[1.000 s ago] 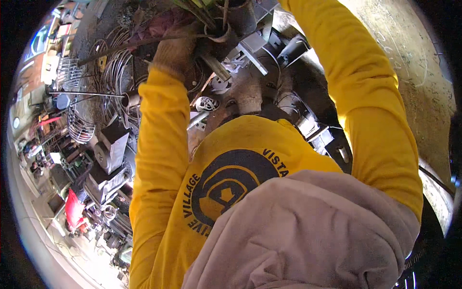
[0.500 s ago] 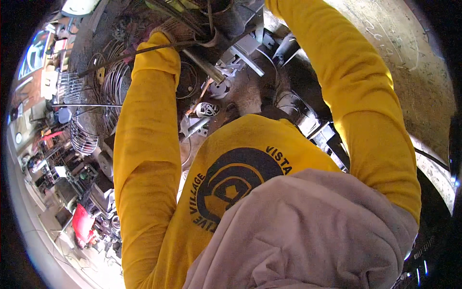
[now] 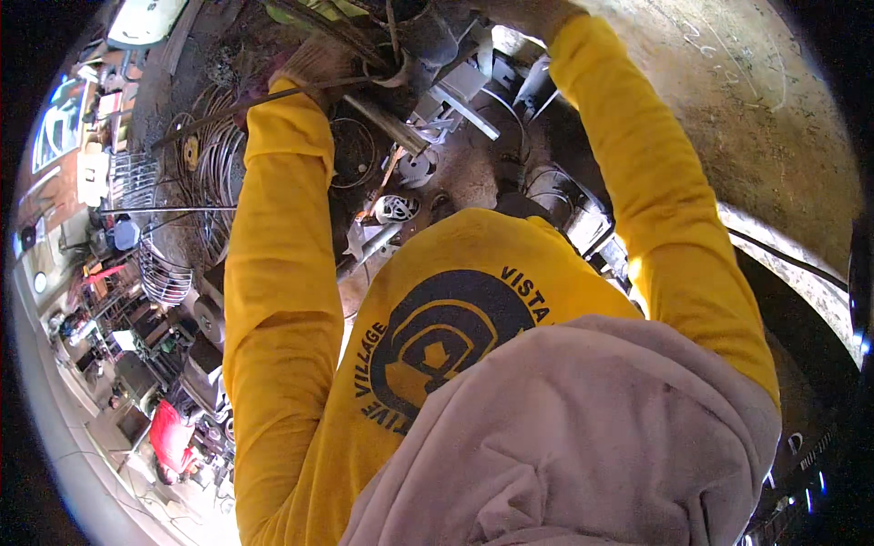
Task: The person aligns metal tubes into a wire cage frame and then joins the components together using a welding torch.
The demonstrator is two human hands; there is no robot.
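Observation:
My left hand (image 3: pixel 319 62), in what looks like a tan knit glove, is at the top among dark metal parts. Its fingers are lost in shadow, so their grip cannot be made out. A thin dark rod (image 3: pixel 218 118) crosses by its wrist, and a thick metal bar (image 3: pixel 390 124) slants down beside it. Just right of that hand is a dark cylindrical metal piece (image 3: pixel 428 36). Beyond this piece my right hand (image 3: pixel 533 13) reaches in at the upper edge, its fingers dark and partly cut off. Both forearms are in yellow sleeves.
Coils of wire (image 3: pixel 214 159) lie left of my left forearm. Metal offcuts (image 3: pixel 466 107) and a round disc (image 3: pixel 417 168) are below the hands. A broad brown surface (image 3: pixel 719 100) stands at the right. Far left, a person in red (image 3: pixel 173 437) is among cluttered machinery.
My right hand has come into view as its sleeve moved down from the upper edge. The left hand has shifted slightly left and shows more. The whole view has shifted a little.

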